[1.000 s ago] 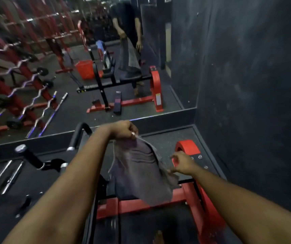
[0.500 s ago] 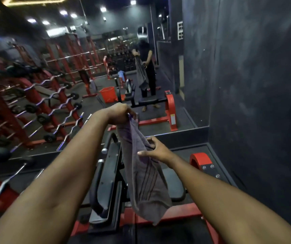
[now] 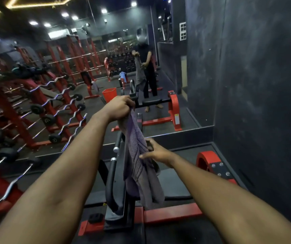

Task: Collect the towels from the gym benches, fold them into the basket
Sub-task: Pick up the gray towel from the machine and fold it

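A grey-purple towel with dark stripes hangs lengthwise in front of me, above a black and red gym bench. My left hand grips its top end at arm's length. Lower down, my right hand holds the towel's right edge about halfway along, thumb toward me. The towel's bottom end dangles free over the bench frame. A red basket shows in the wall mirror ahead, as does a blue towel on a far bench.
A large mirror covers the wall ahead and reflects me holding the towel. Racks of curl bars and barbells fill the left. A dark wall runs close along the right. A red machine part sits on the floor at right.
My left hand has lifted the towel's top end higher and farther out, so the towel now hangs long. My right hand slid to its mid edge. The view tilted upward.
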